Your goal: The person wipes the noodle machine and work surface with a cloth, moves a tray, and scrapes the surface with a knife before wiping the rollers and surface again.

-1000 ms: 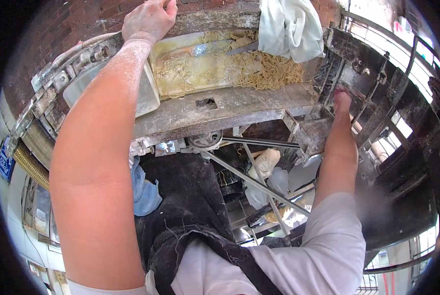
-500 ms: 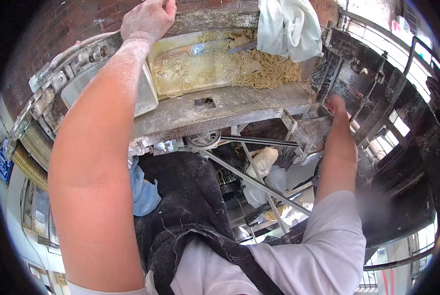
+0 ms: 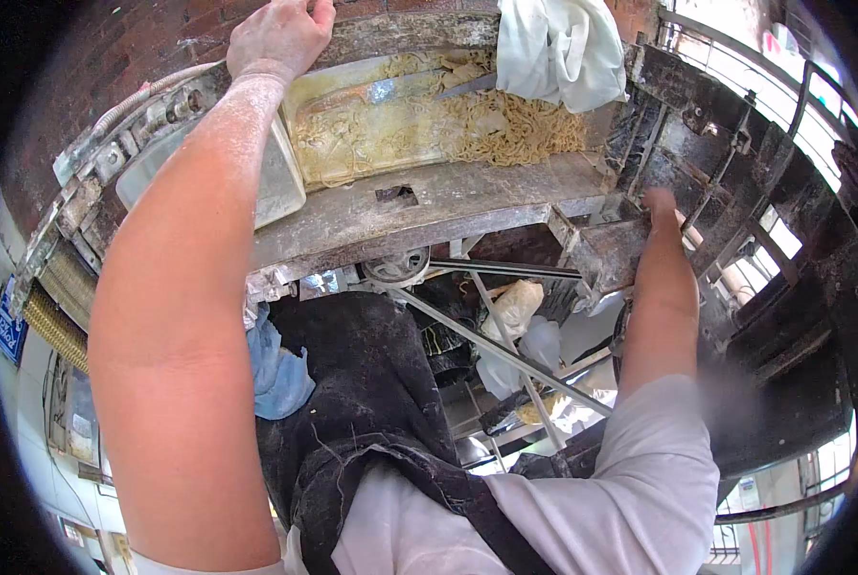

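My left hand (image 3: pixel 277 40) reaches to the far edge of a worn, floury machine, partly cut off by the top of the view. Its fingers look curled, and whatever they may hold is hidden. Below it, a shallow trough (image 3: pixel 352 144) holds a heap of pale noodles (image 3: pixel 520 134) at its right end. My right hand (image 3: pixel 659 199) is low at the machine's dark right-hand frame (image 3: pixel 711 168), beside a metal bracket. Its fingers are mostly hidden there, so I cannot make out what they touch.
A white cloth (image 3: pixel 563 53) hangs over the trough's right end. A clear plastic bin (image 3: pixel 280 187) sits under my left forearm. Below the front ledge (image 3: pixel 352 216) are a pulley (image 3: pixel 396 266) and belt. A blue cloth (image 3: pixel 280 374) hangs near my apron (image 3: pixel 352 355).
The view has shifted slightly. My left hand sits a little further left and up in the picture. My right hand stays by the right-hand frame, with its wrist slightly turned.
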A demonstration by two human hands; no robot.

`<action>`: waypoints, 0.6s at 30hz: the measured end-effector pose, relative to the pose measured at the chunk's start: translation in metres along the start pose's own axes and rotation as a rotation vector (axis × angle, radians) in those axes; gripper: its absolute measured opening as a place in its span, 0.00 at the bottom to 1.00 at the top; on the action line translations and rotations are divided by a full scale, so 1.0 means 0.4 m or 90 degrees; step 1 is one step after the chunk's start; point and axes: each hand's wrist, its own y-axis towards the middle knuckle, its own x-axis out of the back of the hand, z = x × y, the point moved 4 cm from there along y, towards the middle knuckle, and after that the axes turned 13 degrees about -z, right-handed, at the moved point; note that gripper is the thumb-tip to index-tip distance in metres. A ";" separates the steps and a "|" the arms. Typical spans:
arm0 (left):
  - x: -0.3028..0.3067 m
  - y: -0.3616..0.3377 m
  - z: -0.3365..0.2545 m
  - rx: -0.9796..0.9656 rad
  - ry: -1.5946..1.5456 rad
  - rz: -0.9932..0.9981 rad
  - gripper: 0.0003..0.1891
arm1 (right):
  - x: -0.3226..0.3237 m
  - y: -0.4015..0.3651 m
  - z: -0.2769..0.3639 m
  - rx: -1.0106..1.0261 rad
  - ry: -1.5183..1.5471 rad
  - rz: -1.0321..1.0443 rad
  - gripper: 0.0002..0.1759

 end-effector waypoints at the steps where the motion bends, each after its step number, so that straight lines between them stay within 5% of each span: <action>1: 0.001 -0.002 0.000 0.003 0.001 0.000 0.13 | -0.003 -0.017 -0.012 -0.258 0.393 -0.052 0.08; 2: -0.001 -0.002 -0.001 0.003 0.000 -0.001 0.12 | -0.036 -0.028 -0.013 -0.516 0.789 -0.102 0.08; 6: -0.001 0.004 0.002 -0.006 -0.007 -0.002 0.12 | -0.147 0.080 -0.043 -0.478 0.975 0.153 0.11; 8: 0.008 0.003 0.001 0.000 -0.001 0.010 0.12 | -0.072 0.031 0.040 0.203 -0.062 -0.062 0.13; 12: 0.004 0.003 -0.002 -0.006 -0.006 -0.015 0.13 | -0.057 0.015 0.026 0.025 0.147 0.113 0.15; 16: -0.007 -0.007 0.007 -0.019 0.023 0.000 0.12 | -0.048 -0.001 0.026 0.178 0.216 0.132 0.16; 18: 0.003 0.005 -0.002 0.001 0.007 0.014 0.12 | 0.022 -0.066 0.066 0.091 0.192 0.180 0.21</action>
